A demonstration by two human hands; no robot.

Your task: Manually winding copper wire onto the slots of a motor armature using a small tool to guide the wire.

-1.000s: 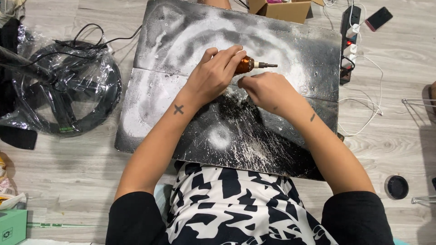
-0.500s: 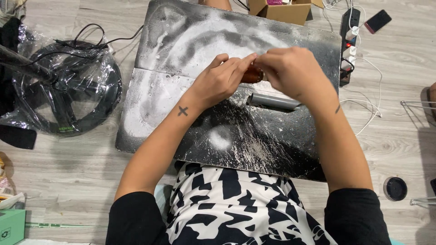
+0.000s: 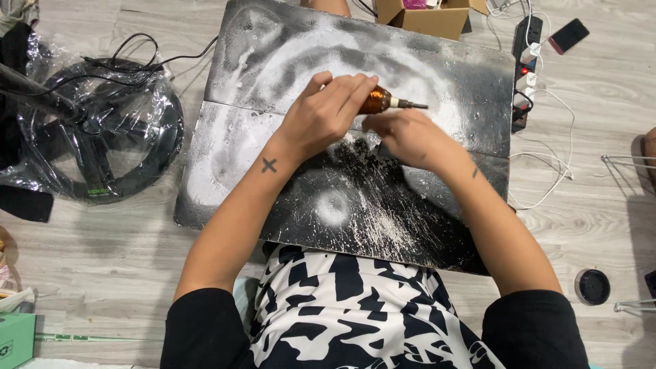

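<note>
Lowered beside the left hand (image 3: 326,113) is the right hand (image 3: 403,137), closed above the dusty black board (image 3: 273,157) on the wooden floor (image 3: 102,273); the amber tool (image 3: 379,101) is gripped by the left.

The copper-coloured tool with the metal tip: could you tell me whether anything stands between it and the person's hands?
Nothing visible does. The left hand grips the copper-coloured tool directly, and the right hand lies just below its metal tip, above the dusty black board.

floor (image 3: 102,273): pale grey wood planks | board (image 3: 273,61): black, white-dusted, lying flat | box (image 3: 424,19): cardboard, far edge | light: even
</note>
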